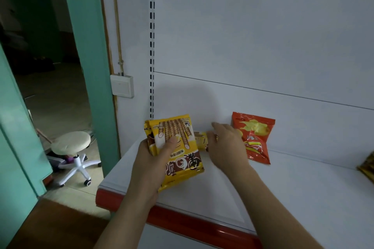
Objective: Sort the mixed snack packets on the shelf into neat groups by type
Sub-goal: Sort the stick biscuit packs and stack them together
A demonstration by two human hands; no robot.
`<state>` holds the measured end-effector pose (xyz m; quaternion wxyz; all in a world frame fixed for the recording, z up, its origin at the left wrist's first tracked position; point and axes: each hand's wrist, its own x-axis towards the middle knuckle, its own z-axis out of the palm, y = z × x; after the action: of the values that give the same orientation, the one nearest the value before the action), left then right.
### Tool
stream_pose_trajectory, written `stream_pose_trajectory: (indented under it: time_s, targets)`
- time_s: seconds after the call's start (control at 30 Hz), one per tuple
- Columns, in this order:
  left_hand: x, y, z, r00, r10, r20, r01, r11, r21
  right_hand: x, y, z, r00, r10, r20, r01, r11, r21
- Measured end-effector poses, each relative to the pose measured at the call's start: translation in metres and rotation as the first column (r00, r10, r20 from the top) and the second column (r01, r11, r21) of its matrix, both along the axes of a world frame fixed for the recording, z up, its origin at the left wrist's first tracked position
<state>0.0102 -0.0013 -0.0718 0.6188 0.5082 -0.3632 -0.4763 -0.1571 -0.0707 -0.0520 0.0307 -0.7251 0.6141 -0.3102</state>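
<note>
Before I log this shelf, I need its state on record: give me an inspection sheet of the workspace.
Surface: white shelf with a red front edge.
Job's things: yellow packets, held upright in a stack; another yellow packet lying behind; red packet lying flat; a dark packet at the right edge.
Clutter: nothing seen.
Hands: left hand grips the yellow packets; right hand reaches over the lying yellow packet, grip unclear.
Cables: conduit running down to a wall switch.
Surroundings: stool, green door frame.
</note>
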Motion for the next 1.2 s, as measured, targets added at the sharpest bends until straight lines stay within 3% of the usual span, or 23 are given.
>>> stream_pose_trajectory:
  time_s: [0.1, 0.23, 0.37, 0.5, 0.6, 0.67, 0.73, 0.83, 0.93, 1.03, 1.13, 1.2]
  targets:
    - [0.008, 0.003, -0.002, 1.0, 0.011, -0.011, -0.011, 1.0, 0.012, -0.001, -0.028, -0.003, 0.949, 0.088, -0.302, -0.02, 0.975, 0.22]
    - [0.014, 0.004, -0.009, 0.999, 0.036, -0.016, -0.035, 0.999, 0.041, 0.007, -0.046, -0.014, 0.874, 0.118, -0.472, 0.054, 0.941, 0.335]
    - [0.018, 0.001, -0.014, 0.996, 0.089, -0.002, -0.088, 0.995, 0.039, 0.004, -0.042, -0.012, 0.882, 0.051, -0.469, 0.02, 0.989, 0.145]
    - [0.015, -0.002, -0.015, 0.994, 0.109, -0.013, -0.108, 0.993, 0.053, 0.0, -0.027, -0.002, 0.888, -0.008, -0.459, 0.036, 0.998, 0.054]
    - [0.007, -0.005, -0.014, 0.992, 0.122, 0.026, -0.123, 0.991, 0.046, -0.008, -0.009, 0.006, 0.958, -0.084, -0.273, 0.014, 0.968, -0.249]
    - [0.001, -0.008, -0.013, 0.99, 0.128, 0.053, -0.13, 0.991, 0.033, -0.007, 0.015, 0.013, 0.993, -0.05, -0.107, -0.002, 0.899, -0.437]
    - [-0.01, -0.009, -0.009, 0.991, 0.112, 0.075, -0.112, 0.994, -0.002, 0.003, 0.046, 0.012, 0.999, 0.032, -0.008, -0.032, 0.857, -0.515]
    - [-0.036, -0.004, 0.0, 0.992, 0.057, 0.114, -0.052, 0.997, -0.053, 0.017, 0.08, -0.013, 0.992, 0.117, 0.054, -0.084, 0.904, -0.42]
    - [-0.061, 0.003, 0.005, 0.995, -0.012, 0.094, 0.02, 0.997, -0.078, 0.002, 0.094, -0.03, 0.991, 0.095, 0.09, -0.063, 0.949, -0.308]
    - [-0.087, 0.008, 0.009, 0.992, -0.113, 0.055, 0.117, 0.99, -0.081, -0.033, 0.108, -0.023, 0.983, 0.161, 0.087, -0.12, 0.926, -0.357]
    - [-0.12, 0.015, 0.013, 0.976, -0.215, 0.046, 0.218, 0.973, -0.076, -0.077, 0.122, -0.014, 0.973, 0.044, 0.227, 0.05, 0.92, -0.389]
    - [-0.147, 0.018, 0.014, 0.961, -0.271, 0.05, 0.274, 0.959, -0.067, -0.11, 0.132, -0.008, 0.943, -0.106, 0.314, 0.199, 0.938, -0.282]
